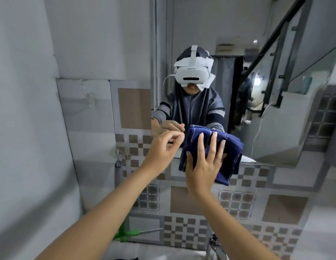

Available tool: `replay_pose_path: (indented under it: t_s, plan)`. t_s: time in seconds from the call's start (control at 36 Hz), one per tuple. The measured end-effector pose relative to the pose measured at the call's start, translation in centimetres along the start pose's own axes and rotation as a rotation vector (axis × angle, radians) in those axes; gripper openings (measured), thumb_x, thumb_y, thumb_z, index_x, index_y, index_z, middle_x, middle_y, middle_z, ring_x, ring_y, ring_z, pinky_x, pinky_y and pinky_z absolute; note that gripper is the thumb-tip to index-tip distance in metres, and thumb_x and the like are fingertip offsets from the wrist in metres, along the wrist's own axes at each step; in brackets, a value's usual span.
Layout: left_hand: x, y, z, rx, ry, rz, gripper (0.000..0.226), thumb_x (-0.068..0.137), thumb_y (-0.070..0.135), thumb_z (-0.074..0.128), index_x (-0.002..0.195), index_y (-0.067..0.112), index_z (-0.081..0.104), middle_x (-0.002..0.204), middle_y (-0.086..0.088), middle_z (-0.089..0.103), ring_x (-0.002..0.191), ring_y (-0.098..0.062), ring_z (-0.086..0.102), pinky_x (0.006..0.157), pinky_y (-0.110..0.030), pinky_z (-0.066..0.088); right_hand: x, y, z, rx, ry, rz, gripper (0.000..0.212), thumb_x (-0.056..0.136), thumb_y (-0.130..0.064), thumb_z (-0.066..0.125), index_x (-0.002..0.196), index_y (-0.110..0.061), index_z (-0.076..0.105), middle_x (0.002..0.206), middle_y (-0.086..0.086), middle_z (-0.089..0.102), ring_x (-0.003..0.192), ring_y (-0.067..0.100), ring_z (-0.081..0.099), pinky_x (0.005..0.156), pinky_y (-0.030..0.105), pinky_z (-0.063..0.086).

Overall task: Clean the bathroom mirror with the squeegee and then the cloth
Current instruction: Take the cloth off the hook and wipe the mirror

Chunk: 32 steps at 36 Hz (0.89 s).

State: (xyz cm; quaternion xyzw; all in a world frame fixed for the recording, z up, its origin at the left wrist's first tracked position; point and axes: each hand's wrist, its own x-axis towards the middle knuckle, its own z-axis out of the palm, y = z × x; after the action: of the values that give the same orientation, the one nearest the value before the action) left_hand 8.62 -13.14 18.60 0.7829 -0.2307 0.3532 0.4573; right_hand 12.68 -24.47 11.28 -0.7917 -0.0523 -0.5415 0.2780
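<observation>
Checkered tile wall (184, 233); chrome tap (215, 244) below; grey wall (22, 109) left.

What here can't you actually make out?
Head view only.
Squeegee: mostly hidden behind the left forearm.
Left hand: whether its curled fingers pinch anything is too small to tell.
Mirror under the cloth: covered by it and the right hand.
Tap: blurred, cut off by the bottom edge.

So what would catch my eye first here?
Probably the folded dark blue cloth, pressed by the right hand against the lower edge of the rectangular wall mirror, mid-frame. Above it the mirror reflects the person in a white headset. A green plastic squeegee lies low left.
</observation>
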Motion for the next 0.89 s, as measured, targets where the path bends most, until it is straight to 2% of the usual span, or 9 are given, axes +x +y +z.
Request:
replay_pose_path:
  t_s: [0.08,0.17,0.33,0.5,0.58,0.78,0.89]
  plan:
    - [-0.2,-0.4,-0.4,-0.02,0.038,-0.069,0.018,0.092,0.022,0.053,0.102,0.013,0.065,0.1,-0.001,0.066,0.091,-0.005,0.062,0.077,-0.009,0.047,-0.6,-1.6,0.8,-0.009,0.0,-0.018,0.051,0.09,-0.033,0.045,0.138,-0.018,0.04,0.148,0.013,0.033,0.138,0.036,0.018,0.108,0.057,0.024]
    - [-0.4,-1.0,-0.9,-0.03,0.125,-0.106,0.015,0.091,0.018,0.055,0.098,0.01,0.065,0.093,-0.003,0.067,0.083,-0.001,0.06,0.071,-0.007,0.045,-1.1,-2.9,1.5,-0.009,-0.015,-0.026,0.051,0.091,-0.031,0.045,0.139,-0.02,0.039,0.149,0.012,0.03,0.139,0.036,0.017,0.108,0.056,0.023]
    - [-1.2,-2.0,-1.7,0.015,0.314,-0.143,0.012,0.086,0.018,0.062,0.093,0.01,0.068,0.083,0.002,0.068,0.079,0.0,0.062,0.069,-0.007,0.046,-2.1,-4.8,2.6,0.006,-0.095,-0.082,0.052,0.094,-0.032,0.043,0.143,-0.025,0.029,0.153,0.004,0.017,0.142,0.031,0.008,0.114,0.049,0.008]
    - [-1.5,-2.1,-2.2,-0.01,0.462,-0.193,0.007,0.08,0.013,0.069,0.087,0.01,0.07,0.076,0.008,0.067,0.072,0.005,0.063,0.065,-0.007,0.047,-2.6,-5.5,3.2,-0.019,-0.106,-0.119,0.049,0.095,-0.035,0.039,0.143,-0.024,0.031,0.153,0.004,0.017,0.143,0.028,0.004,0.114,0.047,0.007]
    - [-1.5,-2.2,-2.3,0.004,0.478,-0.196,0.006,0.078,0.012,0.071,0.084,0.011,0.07,0.073,0.01,0.065,0.07,0.008,0.061,0.064,-0.006,0.046,-2.7,-5.3,3.3,-0.027,-0.11,-0.124,0.05,0.096,-0.035,0.038,0.144,-0.026,0.028,0.153,0.002,0.015,0.146,0.022,-0.006,0.116,0.045,0.003]
    - [-1.3,-2.6,-2.3,0.031,0.446,-0.2,0.008,0.08,0.015,0.069,0.088,0.011,0.069,0.078,0.006,0.067,0.072,0.0,0.062,0.068,-0.007,0.047,-2.6,-5.0,2.9,-0.048,-0.132,-0.158,0.049,0.096,-0.035,0.037,0.144,-0.026,0.029,0.153,0.003,0.016,0.143,0.029,0.008,0.116,0.044,0.002]
    - [-1.1,-2.7,-2.2,0.008,0.414,-0.255,0.01,0.084,0.016,0.065,0.092,0.01,0.067,0.081,0.005,0.065,0.074,0.001,0.06,0.069,-0.006,0.046,-2.6,-5.0,2.7,-0.066,-0.156,-0.149,0.05,0.096,-0.034,0.037,0.144,-0.026,0.027,0.154,0.002,0.013,0.145,0.024,-0.003,0.116,0.042,-0.002]
